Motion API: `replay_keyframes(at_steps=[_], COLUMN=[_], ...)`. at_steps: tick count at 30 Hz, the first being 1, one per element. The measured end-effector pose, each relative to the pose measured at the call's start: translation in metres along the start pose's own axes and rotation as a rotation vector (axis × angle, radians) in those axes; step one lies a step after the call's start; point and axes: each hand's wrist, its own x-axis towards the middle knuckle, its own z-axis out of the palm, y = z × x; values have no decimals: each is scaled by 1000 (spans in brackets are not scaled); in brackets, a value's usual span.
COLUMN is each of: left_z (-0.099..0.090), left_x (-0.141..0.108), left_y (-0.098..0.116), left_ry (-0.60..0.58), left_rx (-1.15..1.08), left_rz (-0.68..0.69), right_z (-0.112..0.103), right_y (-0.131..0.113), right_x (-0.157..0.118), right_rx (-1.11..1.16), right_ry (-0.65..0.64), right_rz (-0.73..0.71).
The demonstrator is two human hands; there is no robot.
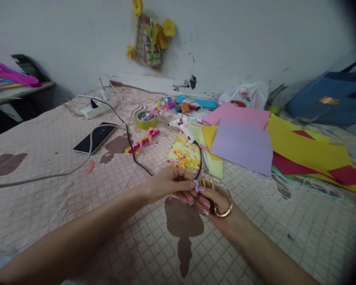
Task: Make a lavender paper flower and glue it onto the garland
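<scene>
Between the fingertips of both hands is a small piece of lilac paper. My left hand pinches it from the left, thumb and fingers closed. My right hand touches its right side and has gold-handled scissors hung on the fingers, a loop over the hand and the blades pointing away. Just beyond the hands lie yellow and pink paper scraps on a pale yellow sheet. A white glue gun rests at the far edge of that sheet, its black cord running back toward the hands.
Lilac paper and other coloured sheets lie at right, near white string. A phone, power strip and cables are at left. Green tape and a decorated red strip sit mid-table. A blue bag stands far right.
</scene>
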Motion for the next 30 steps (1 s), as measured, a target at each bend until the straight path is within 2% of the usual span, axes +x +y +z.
replay_keyframes(at_steps=[9, 22, 30], left_z=[1, 1, 0], left_x=[2, 3, 3], left_y=[-3, -8, -9], left_ry=[-16, -13, -57], left_rx=[-89, -150, -233], left_rz=[-9, 12, 36], right_z=[1, 2, 4], right_y=[-1, -1, -4], right_x=[-1, 0, -1], right_rx=[90, -7, 104], right_ry=[-10, 2, 19], right_rz=[56, -13, 61])
